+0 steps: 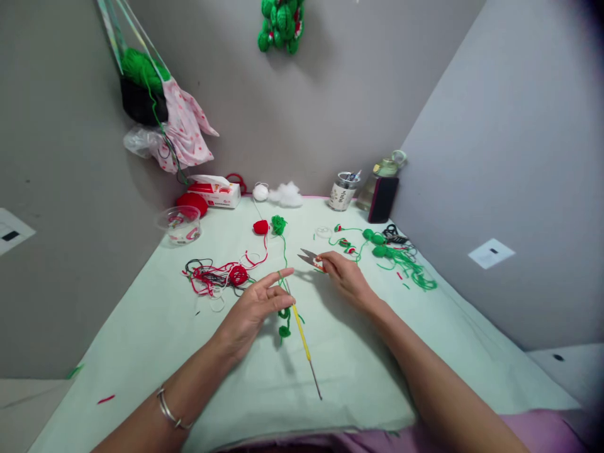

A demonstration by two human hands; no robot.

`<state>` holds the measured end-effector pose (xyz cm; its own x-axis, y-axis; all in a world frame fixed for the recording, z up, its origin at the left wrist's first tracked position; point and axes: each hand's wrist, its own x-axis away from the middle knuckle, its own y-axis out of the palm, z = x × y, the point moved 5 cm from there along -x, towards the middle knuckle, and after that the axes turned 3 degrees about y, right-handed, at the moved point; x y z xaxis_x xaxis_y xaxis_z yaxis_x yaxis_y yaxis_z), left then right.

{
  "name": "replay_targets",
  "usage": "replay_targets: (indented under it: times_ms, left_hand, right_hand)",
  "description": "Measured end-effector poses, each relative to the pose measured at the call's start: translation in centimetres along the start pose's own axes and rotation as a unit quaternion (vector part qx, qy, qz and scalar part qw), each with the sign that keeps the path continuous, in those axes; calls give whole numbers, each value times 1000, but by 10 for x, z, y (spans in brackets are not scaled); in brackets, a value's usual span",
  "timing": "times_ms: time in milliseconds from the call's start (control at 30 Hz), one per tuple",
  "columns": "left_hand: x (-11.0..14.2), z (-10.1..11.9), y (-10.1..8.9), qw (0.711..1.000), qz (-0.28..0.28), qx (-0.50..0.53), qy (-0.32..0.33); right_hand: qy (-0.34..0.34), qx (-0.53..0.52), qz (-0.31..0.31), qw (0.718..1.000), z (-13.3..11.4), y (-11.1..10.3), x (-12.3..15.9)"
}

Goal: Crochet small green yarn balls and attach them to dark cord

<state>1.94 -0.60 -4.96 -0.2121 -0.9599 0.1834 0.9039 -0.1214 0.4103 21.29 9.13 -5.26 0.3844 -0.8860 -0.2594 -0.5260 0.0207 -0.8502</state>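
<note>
My left hand (257,305) pinches a crochet hook (302,333) with a yellow grip, its metal shaft slanting down toward me. Green yarn loops over the raised index finger, and a small green crocheted piece (284,331) hangs below the fingers. From that hand a green strand runs back to a small green yarn ball (279,224). In my right hand (343,274) is a pair of small scissors (310,258); the blades are spread and point left, apart from the yarn. The fingers hide most of the scissors' handles.
Tangled red, black and white yarn (214,277) lies left, near a clear plastic tub (182,226) and a tissue box (217,192). Green crocheted pieces with loose ends (415,270) lie right. A pen jar (343,192), a phone (383,200) and a bottle (370,189) stand behind.
</note>
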Motion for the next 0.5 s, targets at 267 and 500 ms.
replay_targets:
  times_ms: [267,500]
  left_hand:
    - [-3,-3,-2,999,-17,39,1]
    - [-2,-10,8,998,-53,45,-3]
  right_hand:
    - [-154,-46,21,987,-44,-17,21]
    - [-215,-38,87,972,-61,-14,25]
